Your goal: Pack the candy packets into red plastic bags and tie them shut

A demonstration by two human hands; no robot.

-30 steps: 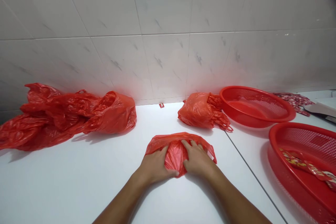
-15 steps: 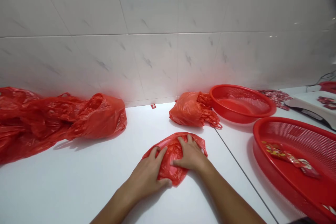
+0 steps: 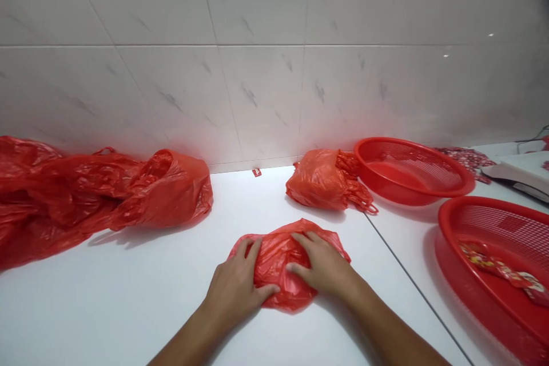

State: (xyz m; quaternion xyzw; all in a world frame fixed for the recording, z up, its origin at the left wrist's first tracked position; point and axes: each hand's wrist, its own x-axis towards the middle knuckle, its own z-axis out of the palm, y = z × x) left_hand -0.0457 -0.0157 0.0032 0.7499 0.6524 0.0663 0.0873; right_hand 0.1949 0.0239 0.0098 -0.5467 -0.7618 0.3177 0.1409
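A crumpled red plastic bag (image 3: 278, 257) lies on the white tabletop in front of me, its thin film bunched and creased. My left hand (image 3: 237, 283) grips its left side, the fingers curled over the film and the thumb along the near edge. On the other side, my right hand (image 3: 319, 263) presses down with its fingers bent into the film and its thumb toward the middle. Both hands are closed on the bag. Fingertips partly sink into the folds. Whether anything is inside the bag cannot be seen.
Red bags (image 3: 86, 194) are heaped at the left; a filled, bunched red bag (image 3: 317, 180) sits behind my hands. A red basket (image 3: 412, 189) stands beyond it, and a nearer red basket (image 3: 454, 257) holds printed packets (image 3: 504, 271). A scale (image 3: 521, 174) stands far right.
The bag under my hands has been flattened and spread a little toward me. My left hand has shifted left and nearer, apart from the right. The camera view has swung slightly.
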